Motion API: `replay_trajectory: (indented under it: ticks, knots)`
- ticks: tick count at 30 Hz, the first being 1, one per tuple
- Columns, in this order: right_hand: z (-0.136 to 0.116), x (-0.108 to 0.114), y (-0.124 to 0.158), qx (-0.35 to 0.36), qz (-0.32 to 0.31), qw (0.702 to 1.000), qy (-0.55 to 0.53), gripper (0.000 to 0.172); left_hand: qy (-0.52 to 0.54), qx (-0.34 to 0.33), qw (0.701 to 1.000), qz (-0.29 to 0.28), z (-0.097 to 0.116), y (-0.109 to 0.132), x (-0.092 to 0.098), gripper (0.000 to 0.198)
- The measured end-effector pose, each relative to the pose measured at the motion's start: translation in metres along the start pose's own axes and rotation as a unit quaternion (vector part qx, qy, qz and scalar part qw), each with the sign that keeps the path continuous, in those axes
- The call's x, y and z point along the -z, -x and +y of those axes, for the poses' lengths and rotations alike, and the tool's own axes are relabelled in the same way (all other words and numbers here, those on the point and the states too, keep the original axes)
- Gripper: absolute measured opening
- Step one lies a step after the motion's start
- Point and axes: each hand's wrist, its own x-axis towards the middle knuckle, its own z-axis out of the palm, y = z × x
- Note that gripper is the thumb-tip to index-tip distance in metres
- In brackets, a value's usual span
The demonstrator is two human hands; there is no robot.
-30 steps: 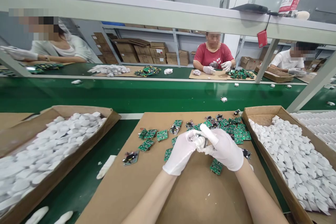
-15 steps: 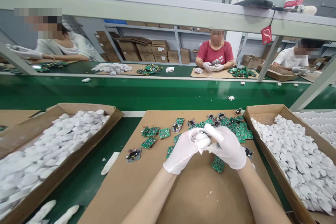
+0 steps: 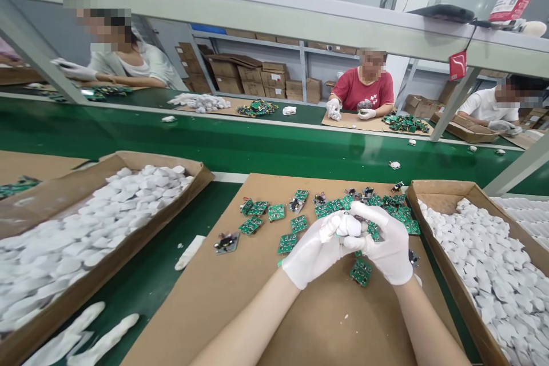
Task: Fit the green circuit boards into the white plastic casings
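Observation:
My left hand (image 3: 315, 246), in a white glove, is closed on a small white piece (image 3: 348, 226), its fingers and thumb round it. What lies inside or under this piece is hidden. My right hand (image 3: 386, 243), gloved too, curls against the piece's right side, thumb below and fingers above. Both hands are over the brown cardboard sheet (image 3: 240, 297). Beyond them lies a spread of green circuit boards (image 3: 330, 207), some with black components facing up. One circuit board (image 3: 361, 272) sits just below my right hand.
Cardboard trays of white pieces stand on both sides, a left tray (image 3: 206, 171) and a right tray (image 3: 414, 189). A green conveyor belt (image 3: 257, 146) runs behind, below a metal frame (image 3: 274, 3). Several co-workers sit across. White gloves (image 3: 103, 343) lie at lower left.
The view has swung slightly left, so things appear shifted right. My fingers have shifted around the white piece, with my right fingers now closer about it. The co-worker opposite has moved their hands apart.

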Motion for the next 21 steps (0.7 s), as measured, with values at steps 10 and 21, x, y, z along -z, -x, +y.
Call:
replay_trajectory:
  ticks: [10,21]
  knots:
    - [0.001,-0.007,0.000,-0.084,-0.017,0.990,-0.114,0.024,-0.011,-0.051,0.998,0.018,-0.004,0.000,0.000,0.033]
    - [-0.003,-0.005,0.001,0.039,-0.078,0.996,-0.032,0.055,0.000,-0.045,0.998,0.038,-0.005,0.001,0.005,0.028]
